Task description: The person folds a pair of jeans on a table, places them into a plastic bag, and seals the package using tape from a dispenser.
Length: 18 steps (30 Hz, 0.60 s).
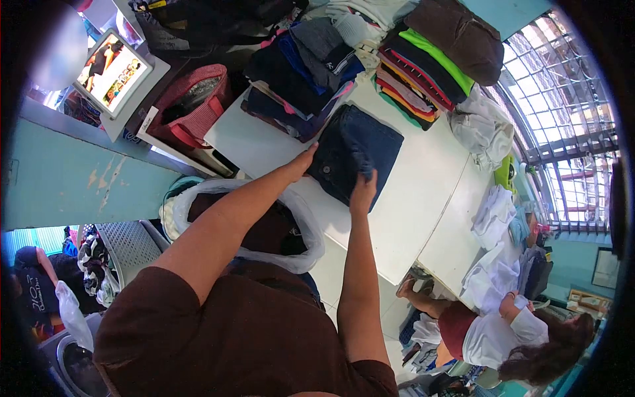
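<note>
Fingers of the right hand (362, 192) look closed on a bunched ridge of the dark denim jeans (383, 142), folded on the white worktop (423, 192) near the center of the frame. The left hand (301, 165) meets the opposite edge, probably to steady the bundle (whether its fingers grip or merely press, I cannot tell). Folded clothes (297, 66) stand just beyond, stacked flat, presumably so the pile sits steadily; a plastic-lined bin (309, 235) gapes below the left forearm.
</note>
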{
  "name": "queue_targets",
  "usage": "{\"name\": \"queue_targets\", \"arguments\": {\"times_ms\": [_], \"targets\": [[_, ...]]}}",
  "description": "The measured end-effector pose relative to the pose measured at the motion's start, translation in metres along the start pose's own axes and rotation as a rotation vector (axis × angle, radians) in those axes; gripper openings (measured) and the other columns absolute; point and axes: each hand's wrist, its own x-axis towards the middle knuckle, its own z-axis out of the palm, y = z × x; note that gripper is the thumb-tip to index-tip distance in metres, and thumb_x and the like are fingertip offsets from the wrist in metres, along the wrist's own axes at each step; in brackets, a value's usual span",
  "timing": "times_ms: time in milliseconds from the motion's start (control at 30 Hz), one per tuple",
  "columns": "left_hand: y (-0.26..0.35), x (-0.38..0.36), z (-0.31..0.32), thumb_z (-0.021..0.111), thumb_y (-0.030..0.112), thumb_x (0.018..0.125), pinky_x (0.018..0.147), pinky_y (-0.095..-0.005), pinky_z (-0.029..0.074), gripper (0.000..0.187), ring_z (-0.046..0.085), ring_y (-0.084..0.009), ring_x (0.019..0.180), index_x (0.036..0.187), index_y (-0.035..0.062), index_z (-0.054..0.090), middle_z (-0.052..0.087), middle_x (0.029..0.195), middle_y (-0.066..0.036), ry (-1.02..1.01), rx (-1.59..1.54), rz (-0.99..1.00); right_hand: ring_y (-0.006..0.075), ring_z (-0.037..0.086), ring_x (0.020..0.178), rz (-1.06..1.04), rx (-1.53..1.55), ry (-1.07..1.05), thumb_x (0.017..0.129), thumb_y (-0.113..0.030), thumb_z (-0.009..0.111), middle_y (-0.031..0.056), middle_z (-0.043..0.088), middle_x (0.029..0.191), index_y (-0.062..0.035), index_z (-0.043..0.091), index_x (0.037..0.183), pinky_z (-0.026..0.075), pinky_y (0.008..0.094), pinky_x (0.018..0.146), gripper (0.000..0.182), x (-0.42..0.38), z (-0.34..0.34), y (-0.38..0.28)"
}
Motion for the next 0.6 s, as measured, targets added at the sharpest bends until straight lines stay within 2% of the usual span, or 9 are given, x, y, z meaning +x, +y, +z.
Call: {"name": "queue_targets", "arguments": {"times_ms": [100, 167, 300, 400, 433, 467, 533, 600], "targets": [[-0.012, 0.015, -0.005, 0.046, 0.051, 0.085, 0.080, -0.0385, 0.042, 0.054, 0.048, -0.0212, 0.101, 0.122, 0.0110, 0.045, 0.049, 0.120, -0.008, 0.002, 0.204, -0.050, 0.0235, 0.050, 0.105, -0.055, 0.572, 0.131, 0.088, -0.022, 0.053, 0.0118, 0.055, 0.113, -0.0013, 0.047, 0.117, 0.034, 0.0316, 0.093, 0.036, 0.003, -0.017, 0.012], [-0.015, 0.015, -0.005, 0.050, 0.044, 0.084, 0.077, -0.0367, 0.043, 0.051, 0.050, -0.0235, 0.098, 0.120, 0.0085, 0.045, 0.052, 0.114, -0.009, -0.045, 0.250, -0.056, 0.0211, 0.048, 0.107, -0.015, 0.852, 0.196, 0.089, -0.025, 0.051, 0.0100, 0.052, 0.116, -0.0002, 0.045, 0.120, 0.032, 0.0317, 0.095, 0.040, -0.001, -0.029, 0.010], [-0.003, -0.017, -0.008, 0.052, 0.034, 0.081, 0.077, -0.0363, 0.044, 0.045, 0.052, -0.0254, 0.096, 0.116, 0.0070, 0.047, 0.053, 0.111, -0.009, -0.218, 0.336, -0.132, 0.0223, 0.047, 0.109, -0.013, 0.896, 0.377, 0.090, -0.025, 0.051, 0.0126, 0.050, 0.119, -0.0004, 0.043, 0.123, 0.031, 0.0334, 0.097, 0.042, -0.041, -0.049, -0.033], [-0.019, -0.024, -0.014, 0.052, 0.035, 0.079, 0.080, -0.0373, 0.043, 0.046, 0.052, -0.0245, 0.094, 0.114, 0.0065, 0.048, 0.053, 0.112, -0.009, -0.348, 0.249, -0.217, 0.0240, 0.049, 0.107, -0.086, 0.511, 0.288, 0.089, -0.019, 0.050, 0.0152, 0.051, 0.118, 0.0023, 0.044, 0.121, 0.032, 0.0336, 0.097, 0.038, -0.064, -0.041, -0.016], [-0.023, -0.025, -0.014, 0.052, 0.039, 0.079, 0.082, -0.0377, 0.042, 0.050, 0.052, -0.0248, 0.097, 0.117, 0.0062, 0.047, 0.052, 0.114, -0.010, -0.370, 0.184, -0.195, 0.0277, 0.051, 0.104, -0.165, 0.185, 0.278, 0.088, -0.024, 0.052, 0.0154, 0.055, 0.112, 0.0027, 0.045, 0.120, 0.035, 0.0331, 0.094, 0.042, -0.070, -0.033, -0.006], [-0.025, -0.025, -0.011, 0.051, 0.043, 0.079, 0.085, -0.0382, 0.041, 0.055, 0.052, -0.0251, 0.099, 0.119, 0.0059, 0.046, 0.052, 0.116, -0.011, -0.391, 0.118, -0.171, 0.0333, 0.051, 0.106, -0.268, -0.057, 0.239, 0.083, -0.020, 0.057, 0.0183, 0.056, 0.111, 0.0000, 0.047, 0.121, 0.035, 0.0340, 0.094, 0.044, -0.077, -0.025, 0.002], [-0.021, -0.034, 0.000, 0.049, 0.052, 0.079, 0.090, -0.0389, 0.039, 0.065, 0.050, -0.0254, 0.105, 0.124, 0.0052, 0.043, 0.049, 0.121, -0.013, -0.385, 0.074, -0.152, 0.0345, 0.046, 0.114, -0.419, -0.258, -0.128, 0.071, -0.009, 0.064, 0.0176, 0.049, 0.123, -0.0061, 0.042, 0.126, 0.033, 0.0371, 0.097, 0.060, -0.082, -0.011, 0.016], [-0.006, -0.050, 0.010, 0.044, 0.062, 0.079, 0.094, -0.0394, 0.036, 0.077, 0.048, -0.0254, 0.112, 0.129, 0.0042, 0.039, 0.046, 0.126, -0.015, -0.329, 0.119, -0.159, 0.0324, 0.043, 0.117, -0.503, -0.592, -0.063, 0.068, -0.013, 0.068, 0.0154, 0.045, 0.127, -0.0085, 0.038, 0.129, 0.033, 0.0396, 0.097, 0.069, -0.095, 0.001, 0.015]]}}
